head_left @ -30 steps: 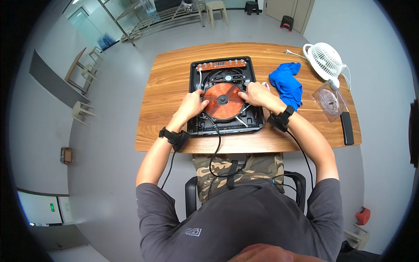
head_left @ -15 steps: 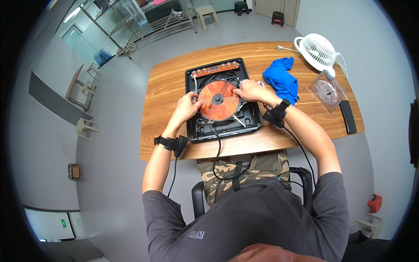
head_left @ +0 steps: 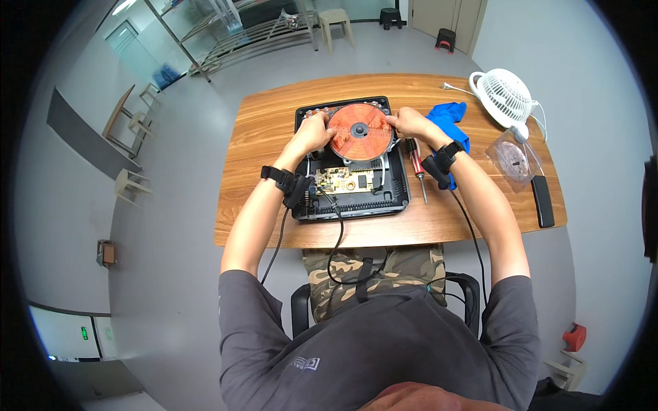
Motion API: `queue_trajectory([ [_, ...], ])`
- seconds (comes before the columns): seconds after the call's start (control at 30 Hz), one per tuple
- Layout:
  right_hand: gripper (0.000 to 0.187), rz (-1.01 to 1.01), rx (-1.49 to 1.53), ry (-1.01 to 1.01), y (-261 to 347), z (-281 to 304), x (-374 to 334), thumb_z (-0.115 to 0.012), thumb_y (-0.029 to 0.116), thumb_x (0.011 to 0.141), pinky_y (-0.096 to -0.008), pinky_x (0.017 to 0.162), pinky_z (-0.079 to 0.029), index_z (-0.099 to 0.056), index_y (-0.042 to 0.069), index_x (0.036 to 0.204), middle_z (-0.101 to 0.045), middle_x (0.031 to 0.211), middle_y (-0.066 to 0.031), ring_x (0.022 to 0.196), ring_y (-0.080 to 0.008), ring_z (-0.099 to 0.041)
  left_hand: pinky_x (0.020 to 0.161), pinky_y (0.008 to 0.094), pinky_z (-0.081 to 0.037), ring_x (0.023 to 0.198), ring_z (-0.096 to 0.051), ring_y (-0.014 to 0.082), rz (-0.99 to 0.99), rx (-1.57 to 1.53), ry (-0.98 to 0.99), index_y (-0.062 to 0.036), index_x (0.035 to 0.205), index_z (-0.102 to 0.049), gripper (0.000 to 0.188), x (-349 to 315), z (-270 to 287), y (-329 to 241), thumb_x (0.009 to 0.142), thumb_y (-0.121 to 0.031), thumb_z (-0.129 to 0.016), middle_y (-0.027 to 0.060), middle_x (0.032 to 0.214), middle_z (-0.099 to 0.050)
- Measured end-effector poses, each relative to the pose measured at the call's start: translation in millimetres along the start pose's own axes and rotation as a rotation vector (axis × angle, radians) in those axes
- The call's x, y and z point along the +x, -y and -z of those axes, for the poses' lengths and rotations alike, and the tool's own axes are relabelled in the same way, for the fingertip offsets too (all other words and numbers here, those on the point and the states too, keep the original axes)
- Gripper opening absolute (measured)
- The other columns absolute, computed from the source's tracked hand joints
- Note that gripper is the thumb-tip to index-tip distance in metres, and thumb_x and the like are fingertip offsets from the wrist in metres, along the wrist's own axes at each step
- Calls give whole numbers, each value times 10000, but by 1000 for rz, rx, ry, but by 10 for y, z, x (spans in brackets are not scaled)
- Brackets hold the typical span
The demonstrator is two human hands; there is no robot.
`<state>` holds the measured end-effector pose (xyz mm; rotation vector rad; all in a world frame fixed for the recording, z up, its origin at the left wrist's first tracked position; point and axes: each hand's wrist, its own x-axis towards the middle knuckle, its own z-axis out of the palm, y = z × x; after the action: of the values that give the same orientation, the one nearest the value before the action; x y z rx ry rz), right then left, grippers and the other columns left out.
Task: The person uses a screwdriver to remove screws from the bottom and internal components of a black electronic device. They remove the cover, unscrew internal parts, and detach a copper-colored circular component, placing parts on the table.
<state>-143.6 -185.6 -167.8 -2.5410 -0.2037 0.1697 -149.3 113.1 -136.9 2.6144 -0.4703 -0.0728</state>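
A round copper induction coil point(head_left: 360, 140) with a dark centre is held up over the far part of an opened black cooker housing point(head_left: 397, 195). My left hand point(head_left: 314, 132) grips the coil's left rim, fingers closed. At the right rim my right hand point(head_left: 412, 126) pinches it, with the fingertips partly hidden. Below the coil's near edge a yellowish circuit board point(head_left: 346, 180) shows inside the housing. White wires run down from the coil toward the board. A black power cord point(head_left: 340, 229) leaves the housing and hangs over the table's front edge.
Right of the housing lies a red-handled screwdriver point(head_left: 417, 163), near a crumpled blue cloth point(head_left: 449, 120). Farther right are a white fan point(head_left: 504, 96), a clear plastic bag point(head_left: 513, 161) of small parts and a black oblong object point(head_left: 542, 201). Cables trail from both wrist bands.
Both hands have lifted the coil and shifted it away from me, toward the housing's far end. The circuit board beneath is now exposed, and the screwdriver shows more fully.
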Motion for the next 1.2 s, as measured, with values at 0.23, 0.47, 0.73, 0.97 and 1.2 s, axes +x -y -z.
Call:
queue_trajectory([
  [0.23, 548, -34, 16, 23, 19, -141, -70, -575, 404, 975, -525, 904, -502, -698, -127, 929, -662, 972, -383, 1000, -497, -663, 994, 444, -513, 1162, -654, 391, -1, 101, 17, 31, 1210, -674, 449, 116, -110, 139, 876, -258, -756, 275, 1182, -689],
  [0.47, 484, -39, -30, -46, 92, -177, -130, -612, 366, 965, -522, 904, -516, -713, -107, 949, -680, 986, -359, 1006, -483, -668, 959, 427, -542, 1096, -688, 380, -5, 115, 52, 36, 1187, -688, 425, 65, -211, 144, 878, -249, -748, 265, 1118, -714],
  [0.73, 447, -83, -123, -36, 154, -157, -89, -679, 342, 929, -515, 914, -541, -716, -97, 1002, -688, 1024, -347, 1036, -472, -674, 850, 394, -585, 886, -754, 309, -7, 114, 54, 67, 1150, -701, 380, 56, -183, 143, 902, -219, -726, 240, 937, -746],
  [0.97, 445, -39, -187, -206, 109, -230, -41, -646, 331, 931, -478, 798, -573, -726, -58, 731, -704, 700, -236, 782, -394, -729, 759, 366, -608, 718, -767, 241, 26, -94, 73, 73, 1145, -700, 346, -83, -88, 109, 945, -205, -657, 209, 822, -754],
  [1.2, 484, -7, -243, -288, -21, 18, -169, -663, 379, 916, -525, 757, -558, -711, -80, 773, -665, 782, -325, 804, -475, -689, 741, 369, -590, 719, -754, 233, -53, -123, -103, 55, 1094, -715, 279, -322, -13, 171, 942, -166, -639, 190, 835, -751],
])
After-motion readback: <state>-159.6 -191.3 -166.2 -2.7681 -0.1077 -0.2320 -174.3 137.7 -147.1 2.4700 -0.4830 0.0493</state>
